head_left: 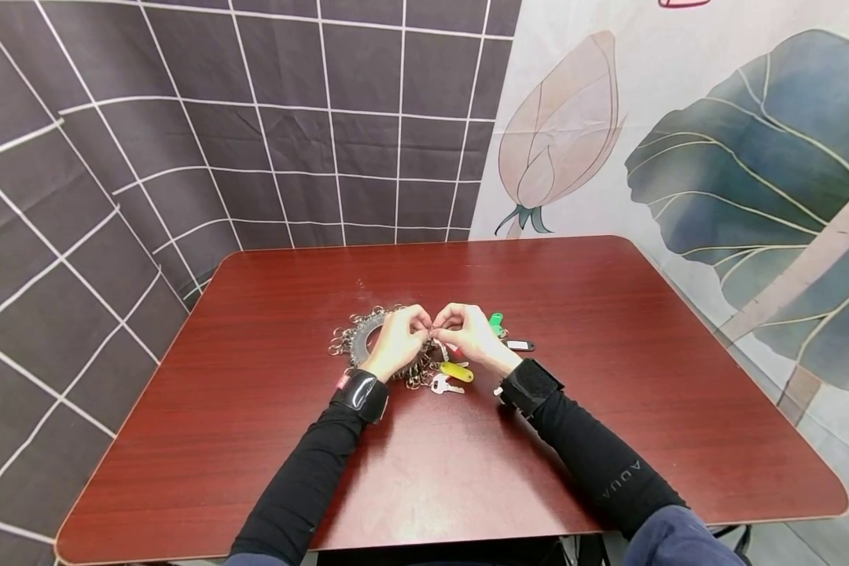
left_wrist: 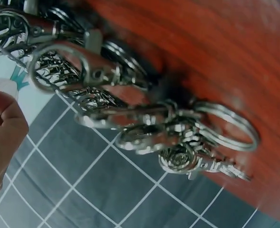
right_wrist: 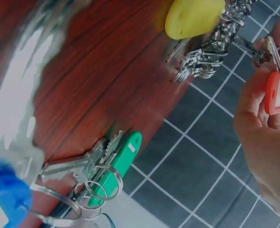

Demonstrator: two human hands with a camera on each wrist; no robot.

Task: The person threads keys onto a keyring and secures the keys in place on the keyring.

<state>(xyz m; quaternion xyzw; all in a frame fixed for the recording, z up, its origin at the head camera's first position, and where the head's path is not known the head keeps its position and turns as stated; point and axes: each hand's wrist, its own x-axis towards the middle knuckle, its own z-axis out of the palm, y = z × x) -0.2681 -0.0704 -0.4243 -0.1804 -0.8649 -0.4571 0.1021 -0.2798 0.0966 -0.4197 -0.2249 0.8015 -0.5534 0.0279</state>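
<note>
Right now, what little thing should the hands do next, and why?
Perhaps the right hand should ease the key with the red tag against the metal clip, while the left hand steadies things. The key and clip are close together, and both hands' fingertips meet there. I can't tell whether they're already hooked.

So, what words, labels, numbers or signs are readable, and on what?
"AQUA": on the right sleeve.
Too small or blurred to read: labels on the red tag, green tag, blue tag and black tag; red patch on left wristband.
Cut off, unreadable: red mark on the floral cloth.
</note>
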